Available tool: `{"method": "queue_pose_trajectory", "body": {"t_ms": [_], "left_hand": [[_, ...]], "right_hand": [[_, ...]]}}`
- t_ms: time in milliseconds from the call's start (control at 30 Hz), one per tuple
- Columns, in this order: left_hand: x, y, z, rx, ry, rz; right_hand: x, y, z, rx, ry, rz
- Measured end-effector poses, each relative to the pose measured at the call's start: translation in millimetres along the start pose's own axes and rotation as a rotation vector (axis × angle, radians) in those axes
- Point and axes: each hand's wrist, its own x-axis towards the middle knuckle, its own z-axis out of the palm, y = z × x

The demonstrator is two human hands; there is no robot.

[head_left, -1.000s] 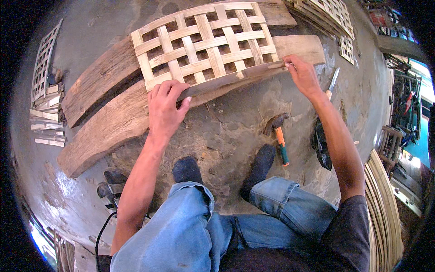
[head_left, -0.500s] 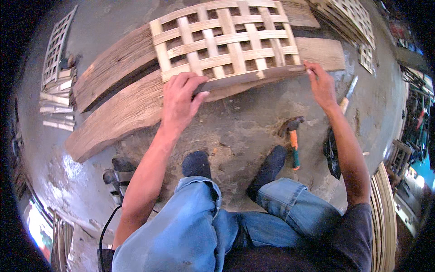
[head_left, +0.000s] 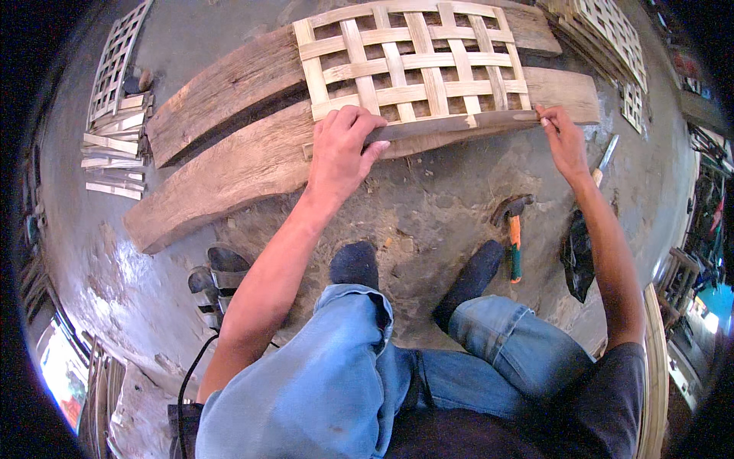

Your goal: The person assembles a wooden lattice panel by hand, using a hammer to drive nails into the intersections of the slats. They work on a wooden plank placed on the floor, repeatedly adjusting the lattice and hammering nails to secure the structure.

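A woven panel of pale flat wooden or bamboo strips (head_left: 427, 83) lies across two rough wooden planks. Along its near edge runs a thin dark wooden slat (head_left: 428, 127). My left hand (head_left: 342, 147) is closed on the slat's left end at the panel's near left corner, thumb on the near side. At the slat's right end, my right hand (head_left: 564, 141) pinches it between thumb and fingers. How far the slat reaches under my left palm is hidden.
The near plank (head_left: 229, 172) is on the floor before my feet. A claw hammer (head_left: 515, 237) with an orange and green handle lies right of my foot. Beyond it are a long blade (head_left: 608, 157) and black plastic (head_left: 577, 256). Stacked woven panels (head_left: 612, 46) stand far right; sandals (head_left: 222, 275) lie left.
The whole scene has shifted to the right in the picture as the view moved. Both hands keep their hold on the slat, and the panel stays on the planks.
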Motion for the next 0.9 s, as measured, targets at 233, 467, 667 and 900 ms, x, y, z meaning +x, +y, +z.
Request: {"method": "queue_pose_trajectory", "body": {"t_ms": [233, 467, 667, 900], "left_hand": [[1, -1, 0, -0.023, 0.038, 0.027], [2, -2, 1, -0.044, 0.024, 0.005], [-3, -1, -2, -0.053, 0.029, -0.005], [-1, 0, 3, -0.066, -0.002, 0.003]], "right_hand": [[18, 16, -6, -0.117, -0.157, 0.127], [13, 21, -6, 0.069, -0.113, 0.095], [15, -1, -9, 0.039, -0.178, 0.155], [16, 0, -23, -0.124, -0.129, 0.116]]}}
